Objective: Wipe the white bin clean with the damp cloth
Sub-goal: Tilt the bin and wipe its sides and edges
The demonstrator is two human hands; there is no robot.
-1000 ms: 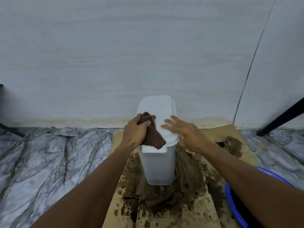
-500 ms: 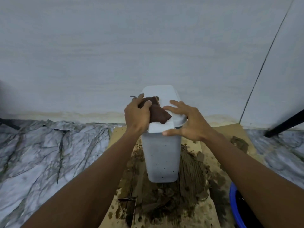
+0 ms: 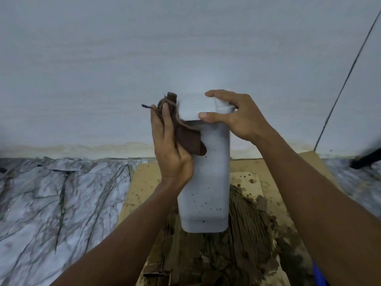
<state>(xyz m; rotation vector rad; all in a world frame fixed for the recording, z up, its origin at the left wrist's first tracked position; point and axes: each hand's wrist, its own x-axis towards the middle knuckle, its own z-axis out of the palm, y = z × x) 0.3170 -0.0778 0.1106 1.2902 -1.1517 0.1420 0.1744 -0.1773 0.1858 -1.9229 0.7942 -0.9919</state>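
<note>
Many dark specks dot white bin [image 3: 206, 182], upright on muddy cardboard [image 3: 140, 182]. Left hand [image 3: 171, 149] pinches damp cloth [image 3: 189, 139] against its upper left side; right hand [image 3: 237, 120] clamps lid [image 3: 195, 109]. Best: firm downward strokes, bin steadied.

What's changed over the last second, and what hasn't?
The left hand, holding the brown cloth, moved off the top of the lid and down to the left side of the white bin, just below the lid. The right hand went from lying flat on the lid to gripping its right edge, thumb at the front. The bin stays upright on the muddy cardboard.
</note>
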